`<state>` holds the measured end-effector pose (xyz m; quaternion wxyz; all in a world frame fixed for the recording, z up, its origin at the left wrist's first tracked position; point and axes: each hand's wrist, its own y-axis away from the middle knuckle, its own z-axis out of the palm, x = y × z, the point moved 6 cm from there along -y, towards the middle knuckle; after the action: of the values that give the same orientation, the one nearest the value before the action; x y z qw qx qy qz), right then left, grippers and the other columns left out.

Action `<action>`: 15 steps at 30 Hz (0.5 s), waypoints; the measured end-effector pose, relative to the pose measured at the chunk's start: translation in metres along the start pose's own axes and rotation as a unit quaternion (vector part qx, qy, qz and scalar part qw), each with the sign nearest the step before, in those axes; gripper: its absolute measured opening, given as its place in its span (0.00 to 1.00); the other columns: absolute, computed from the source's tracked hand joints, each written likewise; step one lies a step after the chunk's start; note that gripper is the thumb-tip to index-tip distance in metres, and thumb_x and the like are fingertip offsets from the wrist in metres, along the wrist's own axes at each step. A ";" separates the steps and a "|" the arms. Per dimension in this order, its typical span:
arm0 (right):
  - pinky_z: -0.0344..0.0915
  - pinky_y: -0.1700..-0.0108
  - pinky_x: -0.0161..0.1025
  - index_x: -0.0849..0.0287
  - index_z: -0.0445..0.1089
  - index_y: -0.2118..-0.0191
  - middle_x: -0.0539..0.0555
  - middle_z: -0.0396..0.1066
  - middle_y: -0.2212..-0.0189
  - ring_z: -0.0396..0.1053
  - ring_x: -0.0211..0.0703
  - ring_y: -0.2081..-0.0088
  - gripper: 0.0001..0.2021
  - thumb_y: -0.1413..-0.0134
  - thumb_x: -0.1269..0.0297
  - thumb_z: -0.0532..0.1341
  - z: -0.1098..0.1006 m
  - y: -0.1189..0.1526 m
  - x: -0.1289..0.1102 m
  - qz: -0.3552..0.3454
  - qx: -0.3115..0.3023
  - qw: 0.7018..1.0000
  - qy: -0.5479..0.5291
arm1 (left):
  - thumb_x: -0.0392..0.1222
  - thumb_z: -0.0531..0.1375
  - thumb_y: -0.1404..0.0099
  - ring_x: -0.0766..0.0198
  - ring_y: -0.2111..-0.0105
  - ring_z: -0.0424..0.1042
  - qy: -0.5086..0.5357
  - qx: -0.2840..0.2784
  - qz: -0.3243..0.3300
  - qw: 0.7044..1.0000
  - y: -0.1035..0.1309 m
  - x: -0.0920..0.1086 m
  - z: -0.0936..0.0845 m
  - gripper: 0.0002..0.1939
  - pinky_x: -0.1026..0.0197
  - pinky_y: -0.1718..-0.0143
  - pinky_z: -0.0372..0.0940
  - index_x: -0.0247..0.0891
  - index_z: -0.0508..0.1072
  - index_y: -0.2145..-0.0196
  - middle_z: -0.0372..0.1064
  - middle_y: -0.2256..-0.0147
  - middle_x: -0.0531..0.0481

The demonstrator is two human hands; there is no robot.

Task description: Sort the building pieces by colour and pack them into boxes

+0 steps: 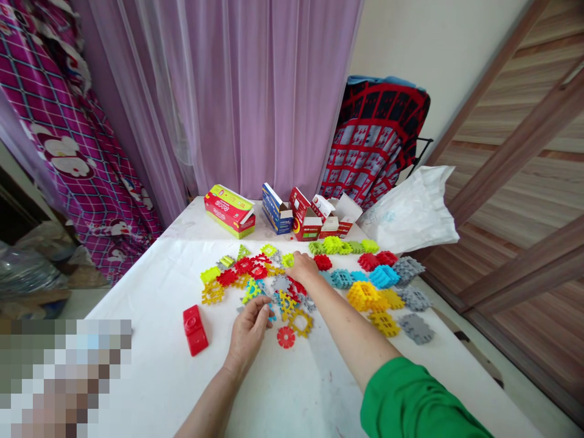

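Note:
My left hand (253, 322) is at the near edge of a mixed pile, its fingers curled in and the thumb close to them. What it holds, if anything, is hidden. My right hand (303, 266) reaches to the far side of the pile, fingers bent down against a lime-green interlocking plastic piece (287, 260). Around the hands lie red pieces (244, 266), a grey gear-shaped piece (281, 284) and yellow frames (301, 323). A round red notched disc (286, 337) rests just right of my left hand.
Colour-sorted stacks stand on the right: lime (333, 245), red (378, 260), blue (384, 277), yellow (365, 296) and grey (416, 328). Several small open cartons (306, 216) and a longer box (229, 211) line the back. A red plastic object (195, 330) lies left; a white bag (410, 210) sits back right.

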<state>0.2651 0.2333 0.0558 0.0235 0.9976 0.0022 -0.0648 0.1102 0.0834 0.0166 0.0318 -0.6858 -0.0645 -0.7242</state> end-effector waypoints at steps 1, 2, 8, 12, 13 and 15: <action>0.64 0.51 0.41 0.60 0.66 0.49 0.65 0.71 0.52 0.70 0.53 0.50 0.24 0.52 0.58 0.64 -0.001 0.000 -0.001 -0.003 0.001 1.000 0.000 | 0.59 0.59 0.46 0.69 0.79 0.67 -0.001 0.001 0.000 1.000 0.000 0.000 0.000 0.23 0.67 0.82 0.58 0.37 0.71 0.60 0.70 0.74 0.52; 0.64 0.51 0.41 0.60 0.66 0.49 0.64 0.71 0.52 0.70 0.52 0.51 0.24 0.52 0.58 0.64 -0.001 0.000 -0.001 -0.007 0.001 1.000 0.000 | 0.58 0.59 0.46 0.69 0.79 0.67 -0.001 0.002 0.001 1.000 0.000 0.001 0.000 0.23 0.67 0.82 0.58 0.37 0.71 0.61 0.71 0.74 0.52; 0.64 0.53 0.40 0.59 0.66 0.50 0.61 0.74 0.55 0.71 0.51 0.52 0.22 0.51 0.57 0.64 -0.003 0.001 0.005 -0.034 0.006 0.999 -0.005 | 0.57 0.60 0.46 0.67 0.77 0.70 -0.002 0.006 0.008 1.000 0.000 0.005 0.001 0.21 0.67 0.82 0.61 0.38 0.72 0.62 0.71 0.74 0.52; 0.64 0.54 0.40 0.57 0.67 0.50 0.60 0.74 0.56 0.71 0.50 0.52 0.19 0.49 0.60 0.61 -0.001 0.005 0.005 -0.044 0.012 0.999 -0.007 | 0.56 0.60 0.46 0.66 0.76 0.70 -0.004 0.005 0.009 1.000 0.000 0.004 0.002 0.21 0.67 0.81 0.62 0.37 0.71 0.62 0.71 0.74 0.51; 0.64 0.53 0.39 0.57 0.67 0.50 0.60 0.74 0.55 0.71 0.50 0.52 0.19 0.49 0.61 0.61 0.000 0.006 0.005 -0.047 0.013 0.999 -0.006 | 0.56 0.60 0.46 0.66 0.76 0.70 -0.004 0.004 0.009 1.000 0.000 0.004 0.002 0.21 0.67 0.81 0.62 0.37 0.71 0.62 0.71 0.74 0.51; 0.63 0.53 0.39 0.58 0.66 0.50 0.61 0.73 0.53 0.71 0.49 0.52 0.20 0.51 0.63 0.62 0.001 0.007 0.004 -0.053 0.016 0.998 -0.003 | 0.56 0.59 0.46 0.66 0.75 0.70 -0.006 0.003 0.009 1.000 0.001 0.004 0.002 0.21 0.67 0.81 0.62 0.37 0.71 0.62 0.71 0.74 0.51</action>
<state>0.2688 0.2260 0.0545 0.0045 0.9961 0.0543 -0.0694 0.1116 0.0831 0.0210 0.0398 -0.6903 -0.0604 -0.7199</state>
